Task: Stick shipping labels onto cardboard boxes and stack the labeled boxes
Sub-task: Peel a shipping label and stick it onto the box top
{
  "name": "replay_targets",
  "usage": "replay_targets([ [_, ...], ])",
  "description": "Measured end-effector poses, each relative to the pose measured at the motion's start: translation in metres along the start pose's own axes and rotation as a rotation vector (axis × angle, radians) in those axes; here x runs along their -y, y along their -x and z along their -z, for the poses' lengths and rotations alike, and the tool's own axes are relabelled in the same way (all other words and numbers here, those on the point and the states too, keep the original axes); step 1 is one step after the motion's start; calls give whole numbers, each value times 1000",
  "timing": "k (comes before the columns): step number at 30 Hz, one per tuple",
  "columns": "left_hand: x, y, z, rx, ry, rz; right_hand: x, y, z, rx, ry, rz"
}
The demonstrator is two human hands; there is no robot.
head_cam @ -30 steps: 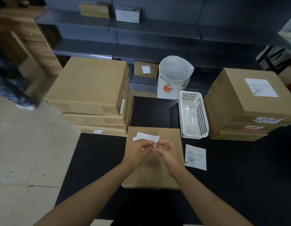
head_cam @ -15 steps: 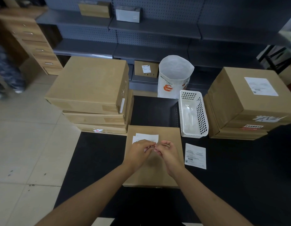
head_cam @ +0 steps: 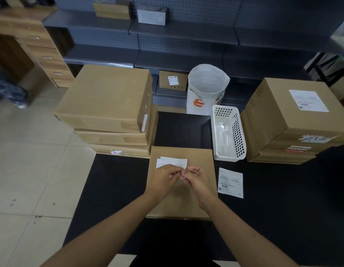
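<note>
A flat cardboard box lies on the black table in front of me. Above it, my left hand and my right hand meet fingertip to fingertip, both pinching a white shipping label whose two layers show apart at its far edge. A second label lies flat on the table to the right of the box. A stack of unlabeled boxes stands at the left. At the right stands a stack of boxes with a label on top.
A white perforated basket stands just behind the box, to the right. A white bag with an orange print is behind it. Grey shelving runs along the back. Tiled floor lies to the left of the table.
Both hands stay together over the box, still working the label's edge. The label has settled a little lower and flatter. A person at the far left has moved further out of view.
</note>
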State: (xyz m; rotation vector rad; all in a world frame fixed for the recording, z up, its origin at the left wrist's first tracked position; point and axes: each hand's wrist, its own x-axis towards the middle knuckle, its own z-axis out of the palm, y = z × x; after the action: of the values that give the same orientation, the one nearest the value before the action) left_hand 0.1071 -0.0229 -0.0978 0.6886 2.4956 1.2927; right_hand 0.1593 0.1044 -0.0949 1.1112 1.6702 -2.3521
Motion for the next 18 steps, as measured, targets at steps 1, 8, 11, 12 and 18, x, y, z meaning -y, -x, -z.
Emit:
replay_targets([
  [1,0,0,0,-1,-1,-1,0,1,0,-8,4,7],
  [8,-1,0,-3,-9,-6,-12,2,1,1,-28,18,9],
  [11,-1,0,-5,-19,12,2,1,1,3,-23,-8,9],
  [12,-1,1,-5,-25,30,13,0,2,4,-17,-20,11],
  [18,-1,2,-6,-31,95,46,-5,4,7,10,-7,71],
])
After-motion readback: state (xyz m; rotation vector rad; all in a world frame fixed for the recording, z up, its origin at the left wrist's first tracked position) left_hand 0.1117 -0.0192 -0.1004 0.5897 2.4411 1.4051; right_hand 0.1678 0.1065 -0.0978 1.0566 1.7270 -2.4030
